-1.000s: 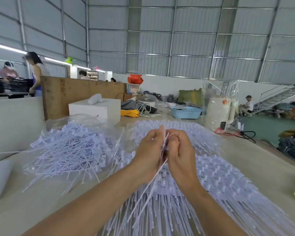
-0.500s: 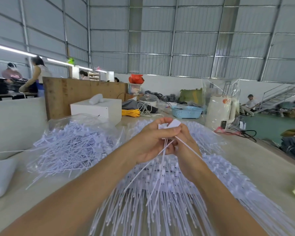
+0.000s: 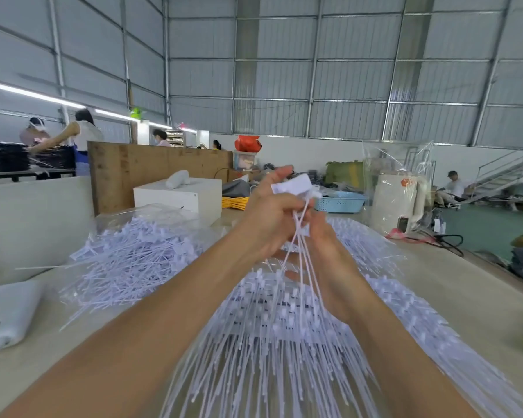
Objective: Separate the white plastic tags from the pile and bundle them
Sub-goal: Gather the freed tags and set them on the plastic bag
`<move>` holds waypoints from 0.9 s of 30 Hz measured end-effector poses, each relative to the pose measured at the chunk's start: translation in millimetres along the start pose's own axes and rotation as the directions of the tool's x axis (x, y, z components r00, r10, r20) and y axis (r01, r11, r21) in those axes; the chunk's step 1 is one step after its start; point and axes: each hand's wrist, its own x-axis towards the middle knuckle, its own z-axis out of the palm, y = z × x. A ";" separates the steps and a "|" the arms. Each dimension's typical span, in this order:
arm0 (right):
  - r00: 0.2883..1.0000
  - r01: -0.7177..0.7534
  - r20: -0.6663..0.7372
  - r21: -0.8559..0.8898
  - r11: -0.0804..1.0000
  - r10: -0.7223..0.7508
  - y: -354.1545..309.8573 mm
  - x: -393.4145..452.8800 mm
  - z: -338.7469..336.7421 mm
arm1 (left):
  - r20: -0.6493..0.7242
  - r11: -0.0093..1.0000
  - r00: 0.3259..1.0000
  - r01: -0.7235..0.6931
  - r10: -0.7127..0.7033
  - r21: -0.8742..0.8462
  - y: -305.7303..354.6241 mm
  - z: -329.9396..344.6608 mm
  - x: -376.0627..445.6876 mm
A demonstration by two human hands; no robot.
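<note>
My left hand (image 3: 272,218) is raised above the table and grips a small bunch of white plastic tags (image 3: 293,184) by their flat heads. Their thin tails hang down toward the big fan-shaped pile of tags (image 3: 272,333) spread out in front of me. My right hand (image 3: 326,245) sits just below and right of the left, its fingers curled round the hanging tails. A second heap of loose tags (image 3: 127,260) lies on clear plastic at the left.
A white pouch (image 3: 9,312) lies at the table's left edge. Behind the heaps stand a white box (image 3: 178,197), yellow cords (image 3: 234,203), a blue basket (image 3: 340,202) and a white jug in clear wrap (image 3: 396,203). People work at a far table on the left.
Both hands have risen from the pile. The left hand has lifted the bunch of tag heads higher, and the tails now hang free through the right hand.
</note>
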 end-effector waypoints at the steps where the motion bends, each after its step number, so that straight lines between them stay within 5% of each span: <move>1: 1.000 0.012 0.024 -0.016 1.000 -0.011 0.3 -0.9 0.9 | -0.064 0.999 0.997 -0.040 0.040 0.005 4.1 1.3 3.2; 7: 0.995 0.100 -0.014 -0.152 0.983 -0.103 8.5 -4.5 17.7 | -0.135 0.998 0.990 -0.028 0.035 0.050 -3.2 -1.8 -3.5; 9: 0.993 0.096 -0.048 -0.167 0.981 -0.106 11.5 -4.5 23.7 | -0.132 0.973 0.991 0.024 0.007 0.229 -8.8 -6.9 -10.9; 11: 0.985 0.093 -0.128 -0.163 0.982 -0.114 14.2 -3.6 27.0 | -0.142 0.851 0.990 0.088 -0.016 0.517 -17.7 -16.5 -17.5; 13: 0.970 0.116 -0.188 -0.203 0.972 -0.155 16.8 -1.7 27.7 | -0.108 0.769 0.994 0.094 -0.033 0.632 -23.7 -22.7 -25.8; 17: 0.976 0.141 -0.098 -0.401 0.905 -0.196 20.8 -4.4 36.5 | -0.153 0.732 0.987 0.068 0.050 0.677 -22.1 -35.1 -32.1; 24: 0.997 0.061 -0.034 -0.242 0.968 -0.071 26.7 -10.3 64.1 | -0.205 0.782 0.978 0.095 0.044 0.616 -24.4 -57.6 -53.8; 27: 0.998 0.043 -0.037 -0.349 0.936 -0.060 33.0 -11.2 71.2 | -0.149 0.749 0.987 0.058 0.054 0.660 -29.3 -61.3 -68.6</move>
